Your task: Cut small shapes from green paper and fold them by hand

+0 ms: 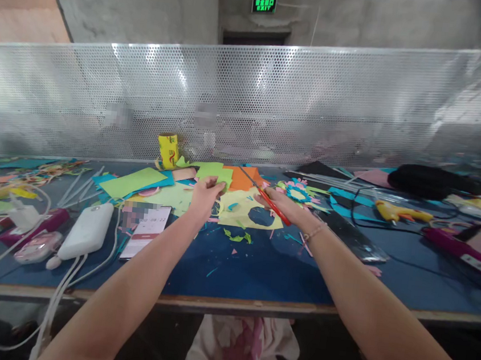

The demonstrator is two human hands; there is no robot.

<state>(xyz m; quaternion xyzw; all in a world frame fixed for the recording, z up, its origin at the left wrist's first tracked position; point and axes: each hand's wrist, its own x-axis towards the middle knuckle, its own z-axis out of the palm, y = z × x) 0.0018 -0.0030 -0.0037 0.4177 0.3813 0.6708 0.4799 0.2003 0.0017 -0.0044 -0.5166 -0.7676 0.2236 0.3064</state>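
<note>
Between the closed fingers of my left hand is a piece of bright green paper, above the middle of the table. My right hand grips a pair of scissors with red handles; the blades point up and left, over an orange sheet. Beneath and between my hands lies a pale yellow sheet with a rounded piece cut out of it. Small green curled scraps lie just in front. A blue and pink paper flower sits beyond my right hand.
On the left are a phone, a white power bank with cables, and green paper. A yellow box stands near the perforated metal screen. To the right are a yellow glue gun and a black pouch.
</note>
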